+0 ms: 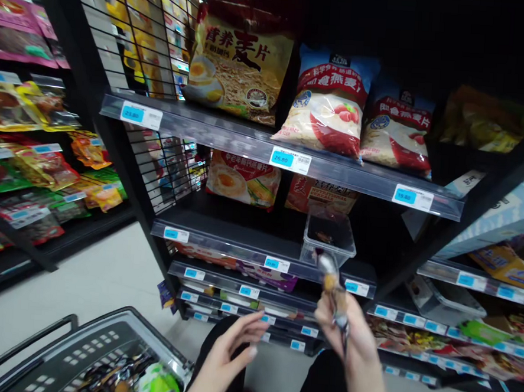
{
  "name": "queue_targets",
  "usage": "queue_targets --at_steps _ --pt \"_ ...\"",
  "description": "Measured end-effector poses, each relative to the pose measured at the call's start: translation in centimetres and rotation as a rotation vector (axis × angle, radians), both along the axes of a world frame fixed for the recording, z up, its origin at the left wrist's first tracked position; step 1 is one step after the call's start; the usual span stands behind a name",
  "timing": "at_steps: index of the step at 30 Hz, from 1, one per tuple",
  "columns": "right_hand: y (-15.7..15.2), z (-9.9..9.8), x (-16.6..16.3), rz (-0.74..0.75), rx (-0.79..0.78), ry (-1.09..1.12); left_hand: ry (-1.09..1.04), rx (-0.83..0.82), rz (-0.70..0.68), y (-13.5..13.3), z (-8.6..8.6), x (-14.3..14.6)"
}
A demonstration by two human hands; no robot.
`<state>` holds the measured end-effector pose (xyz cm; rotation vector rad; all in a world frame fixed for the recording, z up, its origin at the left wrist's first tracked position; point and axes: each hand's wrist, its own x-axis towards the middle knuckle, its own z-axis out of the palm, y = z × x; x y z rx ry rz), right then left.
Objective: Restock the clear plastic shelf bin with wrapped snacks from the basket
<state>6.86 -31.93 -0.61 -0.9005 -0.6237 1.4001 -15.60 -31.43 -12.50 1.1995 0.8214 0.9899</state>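
My right hand (351, 331) is closed around a small shiny wrapped snack packet (334, 286), blurred, with brown and silver tones. The packet's upper end is in front of a clear plastic bin (328, 256) on the middle shelf. Inside that bin lie a few small dark items, too dim to name. My left hand (232, 348) is empty above my knee, fingers apart and slightly curved. At the lower left stands a grey shopping basket (103, 322) with many small dark wrapped packets (115, 379) and a green packet (159, 384) in it.
Bags of oatmeal (332, 103) and a large cereal bag (241, 64) stand on the upper shelf (231, 125). Boxed or bagged cereal (244, 180) sits behind on the middle shelf. Another clear bin (444, 299) is at the right. A black wire mesh side (148, 171) borders the rack.
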Motion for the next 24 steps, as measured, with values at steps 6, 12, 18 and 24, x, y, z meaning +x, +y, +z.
queue_targets --at_steps 6,12,18,24 --pt "-5.9 -6.0 -7.9 0.415 -0.201 0.596 -0.317 -0.064 -0.386 -0.3 5.8 3.1" --pt "-8.1 -10.0 -9.8 0.660 -0.220 0.503 -0.317 -0.230 -0.323 -2.9 5.1 2.3" --pt "-4.9 -6.4 -3.1 0.695 -0.076 -0.479 -0.129 -0.366 0.192 -3.4 1.2 -3.7" --pt "6.2 4.4 7.1 0.110 0.197 -1.238 0.593 -0.421 0.640 -3.5 -9.9 -16.4"
